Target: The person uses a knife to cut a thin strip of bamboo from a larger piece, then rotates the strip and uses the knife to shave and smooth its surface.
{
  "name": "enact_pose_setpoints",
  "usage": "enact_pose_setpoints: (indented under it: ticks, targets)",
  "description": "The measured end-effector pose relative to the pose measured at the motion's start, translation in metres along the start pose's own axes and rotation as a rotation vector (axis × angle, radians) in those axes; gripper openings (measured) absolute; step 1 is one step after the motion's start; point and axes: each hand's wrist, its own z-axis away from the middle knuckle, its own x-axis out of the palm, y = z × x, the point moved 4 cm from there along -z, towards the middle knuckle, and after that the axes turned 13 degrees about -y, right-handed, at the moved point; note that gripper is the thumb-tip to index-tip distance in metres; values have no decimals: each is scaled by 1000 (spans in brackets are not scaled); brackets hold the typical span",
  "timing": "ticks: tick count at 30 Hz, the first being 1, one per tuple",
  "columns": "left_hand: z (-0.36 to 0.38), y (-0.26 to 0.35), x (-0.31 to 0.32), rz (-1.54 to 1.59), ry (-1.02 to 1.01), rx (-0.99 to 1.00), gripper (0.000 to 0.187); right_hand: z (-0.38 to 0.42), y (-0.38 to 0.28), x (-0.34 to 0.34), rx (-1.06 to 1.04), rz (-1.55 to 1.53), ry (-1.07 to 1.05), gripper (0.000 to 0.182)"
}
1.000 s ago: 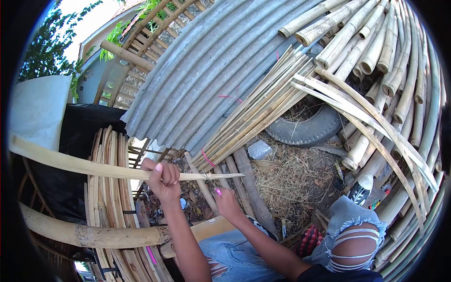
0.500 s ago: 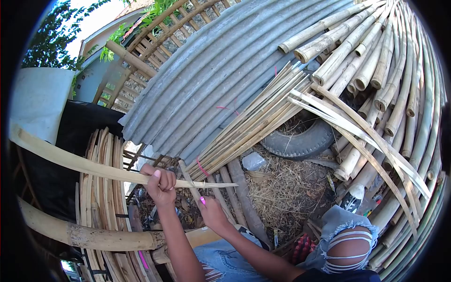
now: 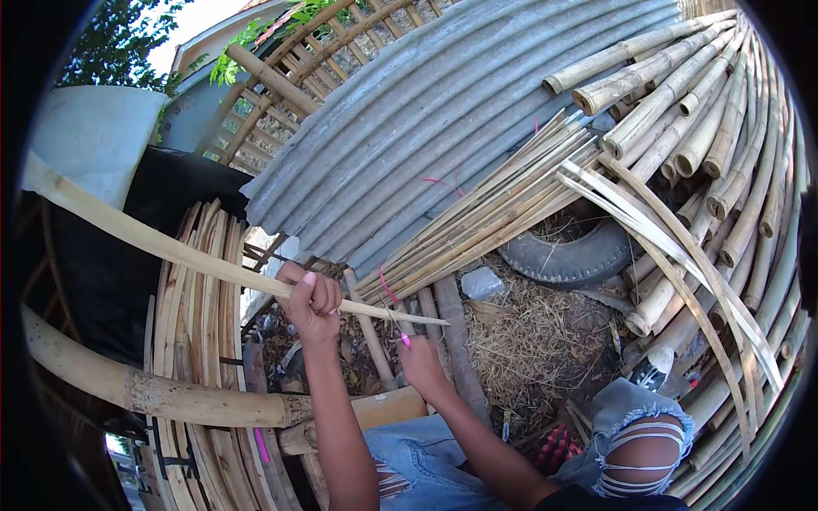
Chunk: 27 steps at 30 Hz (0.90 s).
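A long pale bamboo strip (image 3: 170, 249) slants down from the far left to a pointed end right of centre. My left hand (image 3: 313, 304) is wrapped round it, not far from that end. Lower and to the right, my right hand (image 3: 419, 362) is closed on a small knife with a pink handle (image 3: 405, 340). The thin blade of the knife lies against the strip near its tip, between my left hand and the pointed end.
A thick bamboo pole (image 3: 213, 400) crosses at the lower left, over upright split strips (image 3: 204, 324). Tied thin strips (image 3: 486, 213) lean on a corrugated sheet (image 3: 383, 128). A tyre (image 3: 571, 260) and stacked bamboo poles (image 3: 682, 145) are at the right.
The view has shifted, so the surroundings sit further right and higher. The knife and my right hand have moved along the strip towards its pointed end. Both hands keep their hold.
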Motion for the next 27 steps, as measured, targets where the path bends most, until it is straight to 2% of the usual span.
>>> enact_pose_setpoints:
  ticks: [3,4,6,8,9,10,11,14,15,17,18,20,21,23,26,27]
  targets:
    - [0,-1,-2,10,-3,-13,22,13,-50,-7,-136,-35,8,27]
    - [1,-1,1,15,-27,-12,21,12,-42,-2,-128,-36,-3,27]
    - [7,0,4,26,-66,-20,20,-2,-3,8,-11,78,101,29]
    - [10,1,6,39,-73,-7,20,-28,104,14,258,150,29,30]
    - [7,2,6,50,-90,11,19,-31,135,-1,315,187,12,30]
    - [8,1,5,42,-77,-3,19,-32,154,-8,378,218,-10,30]
    - [5,0,6,36,-90,-14,19,-31,145,-9,380,200,-8,30]
    - [10,2,14,18,-109,3,19,-9,91,-24,226,-178,19,36]
    - [9,1,14,21,-100,-1,19,-3,74,-21,234,-173,15,36]
    - [8,2,14,3,-108,-5,20,7,28,-13,-4,-318,-80,34]
    - [7,0,15,8,-100,-19,20,13,12,-11,1,-324,-86,34]
    - [7,-1,18,8,-116,-31,21,22,-22,-14,-245,-96,-48,31]
    - [7,-2,21,16,-137,-37,21,13,-2,-4,-246,-95,-51,31]
    - [8,-2,23,27,-176,-32,22,-14,82,22,163,-70,14,31]
    - [10,1,21,72,-149,-16,19,-26,122,5,181,-140,-41,29]
    - [9,0,22,68,-154,-32,19,-20,101,3,189,-156,-40,29]
